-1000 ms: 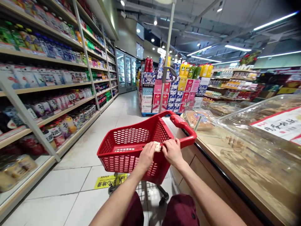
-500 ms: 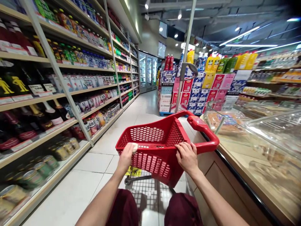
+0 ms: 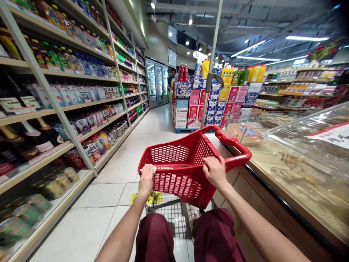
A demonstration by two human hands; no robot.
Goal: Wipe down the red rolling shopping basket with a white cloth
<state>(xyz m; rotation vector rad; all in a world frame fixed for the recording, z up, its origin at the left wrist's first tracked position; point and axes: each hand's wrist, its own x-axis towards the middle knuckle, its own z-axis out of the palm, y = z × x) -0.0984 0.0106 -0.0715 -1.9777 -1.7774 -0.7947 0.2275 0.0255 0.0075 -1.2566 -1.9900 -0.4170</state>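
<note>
Gripping the red basket [image 3: 180,169], stretched crosswise, the right hand [image 3: 215,171] is holding nearer the handle [image 3: 226,139], the left hand [image 3: 147,178] clutching a pale wad [image 3: 154,169] at its left end.

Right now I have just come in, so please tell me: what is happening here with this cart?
A person has both hands on the red cart. The left hand holds a small white wad against the rim, at the end away from the handle. The right hand rests on the same near side, close to the handle. The cart stands in the aisle, with drink shelves to the left and a counter to the right.
</note>
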